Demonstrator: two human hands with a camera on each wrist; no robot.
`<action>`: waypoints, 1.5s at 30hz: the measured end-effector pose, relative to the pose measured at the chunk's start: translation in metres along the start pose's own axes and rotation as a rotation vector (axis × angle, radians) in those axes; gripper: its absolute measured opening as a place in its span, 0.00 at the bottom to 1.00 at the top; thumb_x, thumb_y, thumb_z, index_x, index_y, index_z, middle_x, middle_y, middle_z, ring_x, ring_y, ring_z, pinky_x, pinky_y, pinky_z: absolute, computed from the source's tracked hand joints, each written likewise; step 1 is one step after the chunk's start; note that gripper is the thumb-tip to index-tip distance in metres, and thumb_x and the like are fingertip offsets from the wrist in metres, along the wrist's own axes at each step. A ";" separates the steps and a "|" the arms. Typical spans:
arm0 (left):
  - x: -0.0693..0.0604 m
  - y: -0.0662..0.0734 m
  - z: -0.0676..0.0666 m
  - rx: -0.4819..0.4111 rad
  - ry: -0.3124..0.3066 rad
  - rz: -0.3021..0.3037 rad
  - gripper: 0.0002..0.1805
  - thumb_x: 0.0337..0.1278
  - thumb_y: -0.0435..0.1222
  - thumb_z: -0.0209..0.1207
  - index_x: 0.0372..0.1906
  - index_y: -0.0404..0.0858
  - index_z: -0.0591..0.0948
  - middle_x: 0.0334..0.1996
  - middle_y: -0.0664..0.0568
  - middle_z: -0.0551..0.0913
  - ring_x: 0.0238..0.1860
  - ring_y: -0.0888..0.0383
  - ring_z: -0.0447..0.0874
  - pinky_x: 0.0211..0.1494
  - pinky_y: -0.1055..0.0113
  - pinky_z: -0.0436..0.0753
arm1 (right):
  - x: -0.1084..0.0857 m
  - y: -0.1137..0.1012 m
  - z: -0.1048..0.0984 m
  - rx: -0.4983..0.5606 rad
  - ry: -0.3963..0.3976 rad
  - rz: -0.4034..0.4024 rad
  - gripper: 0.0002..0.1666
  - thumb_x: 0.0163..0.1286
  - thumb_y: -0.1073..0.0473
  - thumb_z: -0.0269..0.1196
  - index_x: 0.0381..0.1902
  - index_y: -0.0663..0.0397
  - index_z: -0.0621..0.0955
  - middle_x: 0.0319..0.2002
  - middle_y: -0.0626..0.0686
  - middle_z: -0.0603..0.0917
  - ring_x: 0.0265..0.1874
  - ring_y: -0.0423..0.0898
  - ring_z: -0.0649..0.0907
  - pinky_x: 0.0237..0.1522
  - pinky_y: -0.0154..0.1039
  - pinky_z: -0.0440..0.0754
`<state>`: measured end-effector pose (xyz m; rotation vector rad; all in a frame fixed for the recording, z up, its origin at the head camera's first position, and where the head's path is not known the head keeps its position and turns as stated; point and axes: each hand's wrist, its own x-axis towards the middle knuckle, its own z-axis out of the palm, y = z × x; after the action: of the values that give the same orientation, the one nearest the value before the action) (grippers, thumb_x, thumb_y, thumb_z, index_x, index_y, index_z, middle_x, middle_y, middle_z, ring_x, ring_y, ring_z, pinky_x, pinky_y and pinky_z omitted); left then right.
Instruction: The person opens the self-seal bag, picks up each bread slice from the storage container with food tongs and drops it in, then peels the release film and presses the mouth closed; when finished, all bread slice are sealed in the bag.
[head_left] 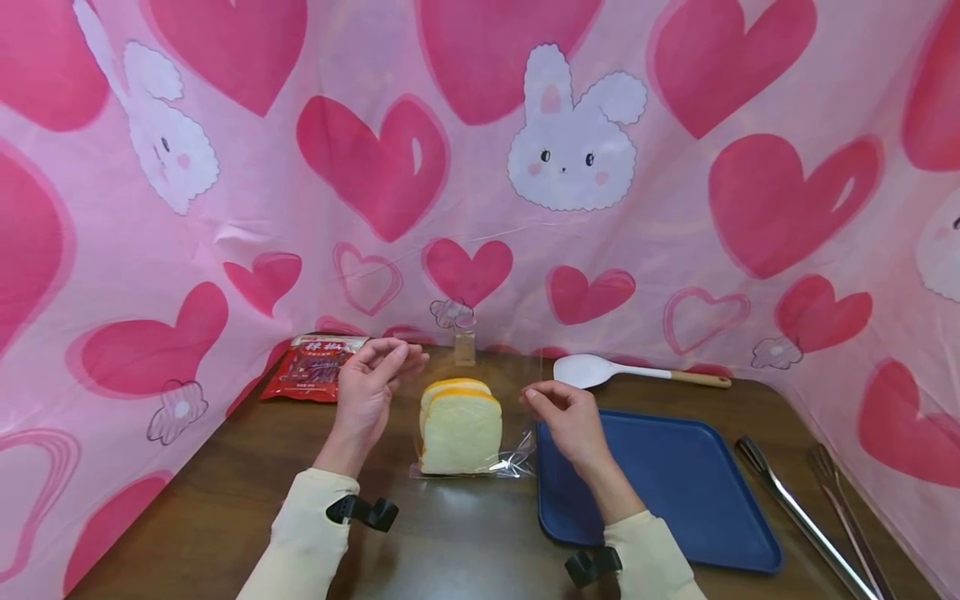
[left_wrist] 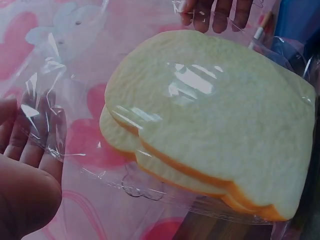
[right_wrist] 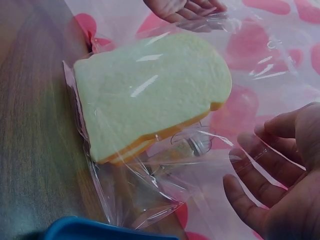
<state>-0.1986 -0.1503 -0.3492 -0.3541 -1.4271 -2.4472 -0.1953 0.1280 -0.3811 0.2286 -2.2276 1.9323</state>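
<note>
Two slices of sandwich bread (head_left: 461, 437) sit inside a clear plastic bag (head_left: 517, 461), front and centre above the wooden table (head_left: 225, 475). The left hand (head_left: 369, 379) pinches the film on one side, the right hand (head_left: 572, 418) on the other, thumb and fingertips together! So the bread looks fully in; no tie or seal shows, so closing, by that reading, isn't done. Behind stands a small glass jar (head_left: 465, 346); left, a red chilli packet (head_left: 309, 373). Right, the blue tray (head_left: 667, 492), a white-headed spatula (head_left: 588, 372) beyond it, metal tongs (head_left: 798, 508) alongside.
</note>
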 end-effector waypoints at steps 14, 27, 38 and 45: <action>-0.001 0.001 0.005 0.087 0.041 0.036 0.08 0.75 0.27 0.59 0.46 0.40 0.87 0.40 0.53 0.94 0.43 0.54 0.96 0.56 0.51 0.89 | 0.001 -0.064 0.038 -0.202 0.384 -0.867 0.10 0.62 0.71 0.74 0.42 0.63 0.90 0.33 0.58 0.88 0.31 0.49 0.83 0.39 0.26 0.81; -0.004 -0.002 0.008 0.156 0.027 0.084 0.13 0.72 0.23 0.58 0.52 0.34 0.90 0.39 0.59 0.94 0.43 0.64 0.94 0.51 0.66 0.91 | 0.013 -0.091 0.093 -0.654 0.007 -1.014 0.18 0.63 0.60 0.78 0.51 0.54 0.90 0.36 0.51 0.85 0.29 0.41 0.83 0.35 0.30 0.87; -0.008 -0.001 0.007 0.222 -0.014 0.123 0.17 0.71 0.21 0.59 0.49 0.40 0.91 0.40 0.63 0.93 0.43 0.67 0.92 0.50 0.69 0.90 | 0.016 -0.095 0.097 -0.743 -0.032 -1.002 0.18 0.65 0.59 0.77 0.52 0.54 0.90 0.37 0.52 0.84 0.28 0.42 0.83 0.36 0.31 0.88; -0.009 0.002 0.007 0.317 -0.019 0.114 0.13 0.69 0.19 0.59 0.54 0.25 0.87 0.39 0.67 0.92 0.43 0.68 0.91 0.51 0.70 0.89 | 0.017 -0.100 0.094 -0.783 -0.062 -1.026 0.14 0.65 0.59 0.77 0.48 0.54 0.91 0.37 0.52 0.84 0.30 0.43 0.84 0.37 0.32 0.89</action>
<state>-0.1886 -0.1443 -0.3472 -0.3754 -1.7183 -2.0892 -0.1923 0.0209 -0.2937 1.0295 -2.0380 0.5079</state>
